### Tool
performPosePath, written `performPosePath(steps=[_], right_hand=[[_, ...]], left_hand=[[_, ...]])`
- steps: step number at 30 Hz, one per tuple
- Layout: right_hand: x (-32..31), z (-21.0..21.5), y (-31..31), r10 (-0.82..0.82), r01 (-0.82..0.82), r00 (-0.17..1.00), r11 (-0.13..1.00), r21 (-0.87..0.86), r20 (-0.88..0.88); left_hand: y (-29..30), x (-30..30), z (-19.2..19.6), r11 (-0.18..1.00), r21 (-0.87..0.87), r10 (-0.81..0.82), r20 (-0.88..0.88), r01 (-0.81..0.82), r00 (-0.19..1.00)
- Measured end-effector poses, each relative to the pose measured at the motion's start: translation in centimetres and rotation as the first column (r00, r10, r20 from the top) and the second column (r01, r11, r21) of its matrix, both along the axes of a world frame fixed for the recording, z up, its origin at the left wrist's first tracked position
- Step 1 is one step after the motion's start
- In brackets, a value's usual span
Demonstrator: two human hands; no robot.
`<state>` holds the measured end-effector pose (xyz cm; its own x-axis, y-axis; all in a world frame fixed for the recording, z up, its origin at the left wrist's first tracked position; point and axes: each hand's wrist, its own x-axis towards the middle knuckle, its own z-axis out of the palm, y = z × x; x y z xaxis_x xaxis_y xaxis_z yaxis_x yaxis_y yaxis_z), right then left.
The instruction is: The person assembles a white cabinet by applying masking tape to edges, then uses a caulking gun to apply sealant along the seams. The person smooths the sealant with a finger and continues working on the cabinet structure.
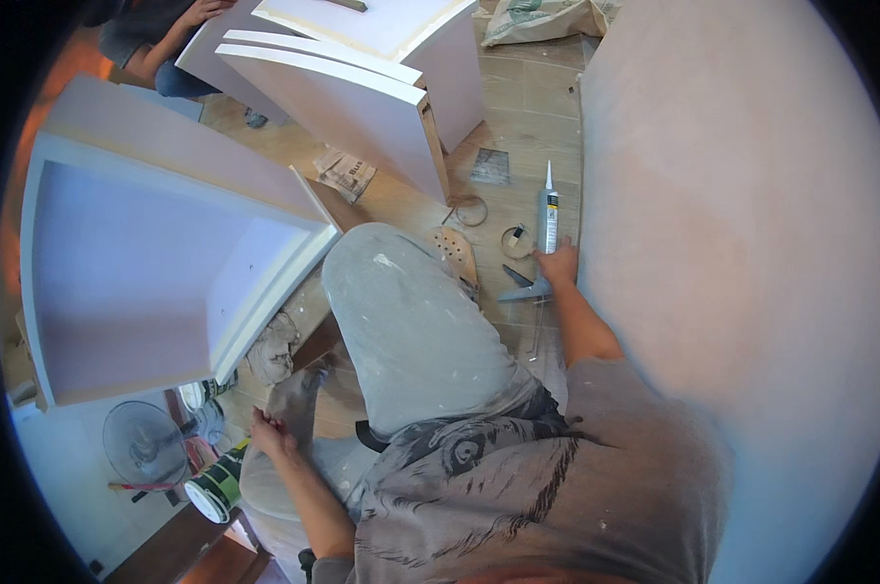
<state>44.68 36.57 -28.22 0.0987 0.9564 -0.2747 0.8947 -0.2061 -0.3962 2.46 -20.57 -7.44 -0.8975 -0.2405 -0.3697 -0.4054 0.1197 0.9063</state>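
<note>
On the right, my right hand (557, 264) is closed around the lower end of a grey sealant cartridge (549, 216) with a white nozzle pointing away from me. The cartridge sits in a caulking gun (528, 291), whose handle and trigger lie to the left of my hand, and whose thin rod extends toward me. Beside the hand is a tape roll (517, 241) with a small black item inside it. My left hand (273, 434) hangs near my left leg, its fingers loosely curled and apart, with nothing seen in them.
White curved panels (328, 107) stand ahead; an open white cabinet (133, 253) is left. A large pale curved surface (732, 195) rises on the right. On the floor lie sandpaper (491, 165), another ring (471, 210) and a tan clog (455, 253). A co-worker's arm (163, 49) shows far left; a bucket (216, 484) and fan (145, 440) are lower left.
</note>
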Motion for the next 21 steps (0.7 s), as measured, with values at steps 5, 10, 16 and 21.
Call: performPosePath(steps=[5, 10, 16, 21], right_hand=[[0.8, -0.6, -1.2, -0.131, 0.099, 0.987, 0.952, -0.29, -0.093], [-0.5, -0.8, -1.8, -0.194, 0.168, 0.98, 0.933, -0.32, -0.052], [-0.4, 6.0, -3.4, -0.177, 0.174, 0.897, 0.984, -0.045, -0.406], [-2.9, 17.7, 1.6, 0.078, 0.162, 0.9, 0.854, 0.494, -0.429]], left_hand=[[10.1, 7.2, 9.1, 0.987, -0.129, -0.099, -0.036, 0.094, 0.994], [8.1, 12.1, 10.8, 0.961, -0.097, -0.26, -0.012, 0.258, 0.965], [10.9, 13.7, 14.9, 0.871, -0.167, -0.486, -0.163, 0.462, 0.858], [18.8, 12.5, 22.0, 0.723, 0.008, -0.611, -0.459, 0.691, 0.645]])
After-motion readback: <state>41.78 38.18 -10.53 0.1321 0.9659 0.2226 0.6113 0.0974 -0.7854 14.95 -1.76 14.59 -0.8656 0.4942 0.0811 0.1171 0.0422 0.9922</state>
